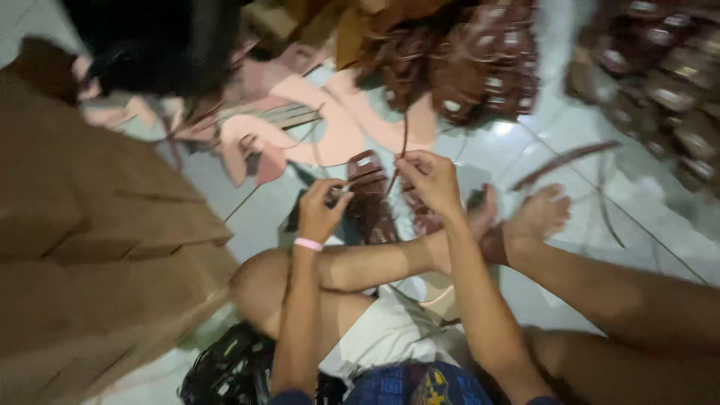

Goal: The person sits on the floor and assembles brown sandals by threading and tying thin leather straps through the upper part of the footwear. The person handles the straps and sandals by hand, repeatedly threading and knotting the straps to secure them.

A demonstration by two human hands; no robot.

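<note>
Seen from the head camera, the left hand (321, 208) has its fingers closed in a pinch on a small pale tool or needle-like item, too blurred to identify, held against the dark brown slotted leather strap piece (369, 180) that stands between the two hands, above the pale tiled floor (517, 150). The right hand (429, 180) has its fingers closed on a thin dark brown cord (403, 135) running upward. To do this well, judged from the grips, keep the cord taut and the strap piece steady — pull evenly, not in jerks.
</note>
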